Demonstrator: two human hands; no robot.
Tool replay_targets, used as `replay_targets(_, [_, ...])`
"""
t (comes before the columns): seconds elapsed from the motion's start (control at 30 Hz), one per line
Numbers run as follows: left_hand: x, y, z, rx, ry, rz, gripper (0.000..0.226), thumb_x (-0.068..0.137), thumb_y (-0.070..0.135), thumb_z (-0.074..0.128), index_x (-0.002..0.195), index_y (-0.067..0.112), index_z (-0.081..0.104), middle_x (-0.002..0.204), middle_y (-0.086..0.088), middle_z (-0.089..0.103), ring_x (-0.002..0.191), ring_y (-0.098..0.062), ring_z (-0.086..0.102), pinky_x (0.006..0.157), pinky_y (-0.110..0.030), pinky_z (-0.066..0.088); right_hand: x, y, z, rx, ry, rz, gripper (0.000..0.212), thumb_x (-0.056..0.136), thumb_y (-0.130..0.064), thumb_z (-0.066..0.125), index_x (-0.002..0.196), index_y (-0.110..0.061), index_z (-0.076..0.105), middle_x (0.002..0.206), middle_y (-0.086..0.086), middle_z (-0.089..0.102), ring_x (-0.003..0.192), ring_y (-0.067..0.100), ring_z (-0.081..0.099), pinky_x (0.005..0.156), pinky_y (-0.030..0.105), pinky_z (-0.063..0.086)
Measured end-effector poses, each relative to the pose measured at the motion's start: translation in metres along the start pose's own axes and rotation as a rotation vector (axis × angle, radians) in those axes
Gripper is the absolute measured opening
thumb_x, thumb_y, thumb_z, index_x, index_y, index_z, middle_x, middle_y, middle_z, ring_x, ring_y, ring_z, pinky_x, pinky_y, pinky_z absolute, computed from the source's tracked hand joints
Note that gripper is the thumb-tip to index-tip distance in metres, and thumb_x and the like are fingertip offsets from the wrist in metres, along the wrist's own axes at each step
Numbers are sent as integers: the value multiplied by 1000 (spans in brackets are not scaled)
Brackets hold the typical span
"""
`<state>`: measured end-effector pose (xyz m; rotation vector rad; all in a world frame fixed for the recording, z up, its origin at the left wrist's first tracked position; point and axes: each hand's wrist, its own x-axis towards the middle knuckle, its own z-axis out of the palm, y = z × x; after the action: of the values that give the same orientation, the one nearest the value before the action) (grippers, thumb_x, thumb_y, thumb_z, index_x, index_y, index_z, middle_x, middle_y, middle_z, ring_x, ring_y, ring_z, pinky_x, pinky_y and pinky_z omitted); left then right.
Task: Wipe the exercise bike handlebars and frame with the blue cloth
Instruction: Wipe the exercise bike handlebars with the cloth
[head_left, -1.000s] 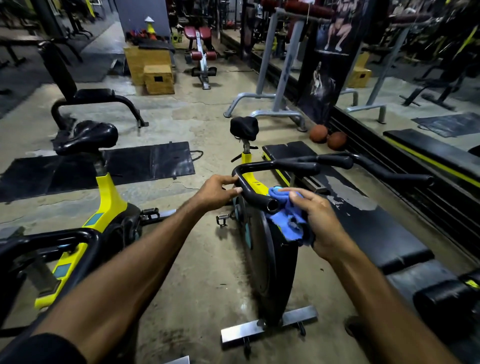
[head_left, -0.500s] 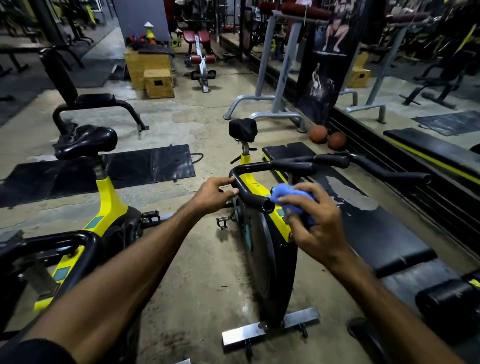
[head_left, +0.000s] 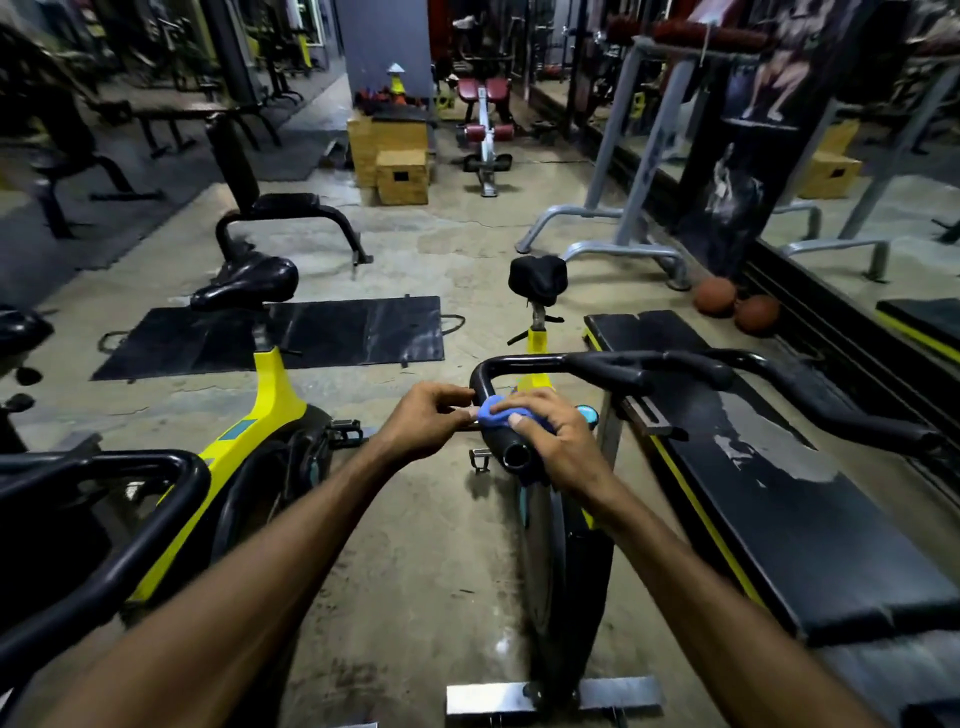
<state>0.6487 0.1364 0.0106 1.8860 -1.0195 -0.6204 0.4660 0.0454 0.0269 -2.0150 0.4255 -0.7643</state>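
Observation:
A yellow and black exercise bike (head_left: 563, 571) stands in front of me, its black handlebars (head_left: 613, 366) spreading left and right. My right hand (head_left: 558, 441) wraps the blue cloth (head_left: 491, 410) over the near left handlebar tube, close to its open end (head_left: 517, 457). Only a small part of the cloth shows between my fingers. My left hand (head_left: 428, 418) holds the same tube just left of the cloth, fingers curled around it. The bike's black saddle (head_left: 537, 278) sits behind the bars.
A second yellow bike (head_left: 249, 431) stands to the left, its black handlebar (head_left: 130, 530) near my left arm. A black bench (head_left: 769, 483) lies to the right. Black floor mat (head_left: 291, 335), two brown balls (head_left: 737, 306), wooden boxes (head_left: 400, 176) and grey racks farther back.
My right hand has moved up and over the left handlebar tube, bunching the cloth around it. The left hand has shifted slightly right, closer to the cloth.

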Motion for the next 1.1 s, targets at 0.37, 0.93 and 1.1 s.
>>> replay_targets(0.37, [-7, 5, 10, -21, 65, 14, 30, 91, 0, 63, 113, 19, 71, 99, 15, 75, 90, 4, 67, 85, -24, 56, 79, 78, 17, -451, -191, -13, 48, 90, -6, 59, 132, -28, 57, 119, 2, 47, 108, 24, 52, 90, 27, 45])
replay_targets(0.93, [80, 30, -3, 491, -193, 206, 37, 94, 18, 55, 129, 7, 62, 128, -12, 59, 121, -26, 56, 102, -32, 44, 100, 52, 18, -1703, -123, 175, 38, 90, -10, 40, 116, 1, 65, 134, 26, 42, 123, 45, 39, 94, 52, 35])
replay_targets(1.1, [95, 25, -6, 541, -241, 268, 36, 93, 24, 56, 126, 14, 64, 123, -10, 58, 115, -26, 57, 99, -37, 47, 95, 35, 0, -1843, -255, 240, 44, 94, -8, 28, 123, -1, 60, 125, 27, 50, 119, 44, 43, 95, 53, 38])
